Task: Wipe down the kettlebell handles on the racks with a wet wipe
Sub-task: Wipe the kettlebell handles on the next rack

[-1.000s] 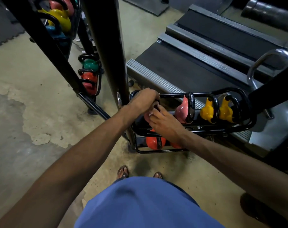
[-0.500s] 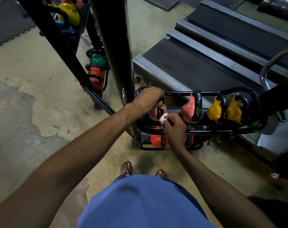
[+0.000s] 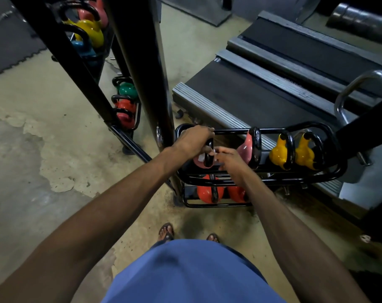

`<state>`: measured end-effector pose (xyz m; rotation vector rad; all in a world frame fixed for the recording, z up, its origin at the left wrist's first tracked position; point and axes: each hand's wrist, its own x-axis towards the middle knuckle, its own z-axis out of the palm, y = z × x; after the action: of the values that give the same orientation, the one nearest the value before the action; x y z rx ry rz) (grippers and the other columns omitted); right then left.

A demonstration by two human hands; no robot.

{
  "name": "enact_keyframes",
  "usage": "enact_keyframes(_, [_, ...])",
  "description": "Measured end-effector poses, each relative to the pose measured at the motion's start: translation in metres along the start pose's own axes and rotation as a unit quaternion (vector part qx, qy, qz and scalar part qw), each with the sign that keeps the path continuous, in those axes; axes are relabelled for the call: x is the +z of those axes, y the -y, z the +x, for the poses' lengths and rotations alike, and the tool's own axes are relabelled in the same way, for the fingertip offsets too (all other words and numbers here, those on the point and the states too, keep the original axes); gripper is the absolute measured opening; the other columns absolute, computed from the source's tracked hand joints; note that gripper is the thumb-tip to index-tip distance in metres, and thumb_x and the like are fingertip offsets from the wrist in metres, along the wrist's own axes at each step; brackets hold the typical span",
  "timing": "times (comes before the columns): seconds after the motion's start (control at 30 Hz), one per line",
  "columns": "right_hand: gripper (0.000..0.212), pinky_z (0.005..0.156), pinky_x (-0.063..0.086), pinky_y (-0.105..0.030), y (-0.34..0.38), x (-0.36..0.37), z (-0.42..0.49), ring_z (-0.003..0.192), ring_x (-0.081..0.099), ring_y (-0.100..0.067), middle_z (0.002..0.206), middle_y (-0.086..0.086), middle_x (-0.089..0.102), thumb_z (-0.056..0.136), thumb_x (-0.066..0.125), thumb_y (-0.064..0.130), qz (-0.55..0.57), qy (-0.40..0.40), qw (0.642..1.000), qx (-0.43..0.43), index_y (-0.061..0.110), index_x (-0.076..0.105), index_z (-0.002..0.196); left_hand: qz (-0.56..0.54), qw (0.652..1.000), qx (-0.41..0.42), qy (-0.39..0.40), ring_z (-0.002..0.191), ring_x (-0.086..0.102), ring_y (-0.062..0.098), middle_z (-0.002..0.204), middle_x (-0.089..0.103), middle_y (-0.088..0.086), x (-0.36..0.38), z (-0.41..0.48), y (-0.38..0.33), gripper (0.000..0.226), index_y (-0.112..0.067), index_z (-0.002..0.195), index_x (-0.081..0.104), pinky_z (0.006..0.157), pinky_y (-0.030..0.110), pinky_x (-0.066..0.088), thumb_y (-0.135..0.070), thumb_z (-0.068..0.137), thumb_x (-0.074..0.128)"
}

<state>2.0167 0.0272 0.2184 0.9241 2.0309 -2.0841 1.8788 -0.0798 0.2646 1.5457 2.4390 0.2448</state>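
I look down through the head camera at a low black two-tier rack [image 3: 273, 182] on the concrete floor, with a treadmill [image 3: 251, 99] behind it. My left hand [image 3: 193, 139] is curled over the top of the black handle [image 3: 208, 158] of the pink kettlebell [image 3: 197, 165] at the left end of the upper tier, and it grips that handle. My right hand [image 3: 231, 159] reaches in from the handle's right side, fingers bent, and pinches a white wet wipe [image 3: 200, 158] against the bar. Bits of the wipe show on both sides of the handle. I cannot tell how far round it wraps, since both hands cover it.

Further right on the same tier stand a second pink kettlebell [image 3: 245, 150] and then two yellow kettlebells [image 3: 278, 154] side by side. On the lower tier, under my hands, sit two orange kettlebells [image 3: 206, 192]. A thick black post [image 3: 146, 73] rises just left of the rack. Beyond it, a green kettlebell [image 3: 127, 90] sits above a red kettlebell [image 3: 125, 112] in another rack.
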Motion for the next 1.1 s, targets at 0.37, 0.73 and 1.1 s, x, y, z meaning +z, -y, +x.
enact_keyframes(0.37, [0.018, 0.070, 0.047, -0.030, -0.016, 0.017, -0.012, 0.078, 0.061, -0.012, 0.087, -0.007, 0.071, 0.099, 0.058, 0.009, 0.010, -0.141, 0.986, -0.083, 0.014, 0.075, 0.096, -0.011, 1.000, -0.009, 0.001, 0.139, 0.046, 0.023, 0.152, 0.048, 0.004, 0.004, -0.001, 0.001, 0.062, -0.011, 0.134, 0.062, 0.110, 0.040, 0.041, -0.032, 0.079, 0.081])
enact_keyframes(0.73, [0.027, 0.069, 0.047, -0.038, 0.017, 0.021, 0.018, 0.075, 0.057, -0.026, 0.079, -0.016, 0.065, 0.100, 0.056, 0.003, 0.112, -0.163, 0.980, -0.032, 0.013, 0.075, 0.083, -0.055, 0.998, -0.006, -0.011, 0.142, 0.042, 0.022, 0.154, 0.045, 0.008, 0.019, -0.005, 0.005, 0.059, -0.010, 0.135, 0.061, 0.115, 0.033, 0.035, -0.025, 0.081, 0.079])
enact_keyframes(1.1, [0.014, 0.076, 0.053, -0.018, 0.003, 0.018, 0.001, 0.093, 0.068, -0.008, 0.106, 0.001, 0.072, 0.099, 0.065, 0.013, -0.117, -0.184, 0.956, -0.196, 0.017, 0.074, 0.109, 0.080, 0.985, 0.074, -0.134, 0.139, 0.046, 0.029, 0.144, 0.053, 0.017, 0.065, -0.092, -0.033, 0.042, -0.002, 0.132, 0.060, 0.119, 0.044, 0.032, -0.012, 0.091, 0.064])
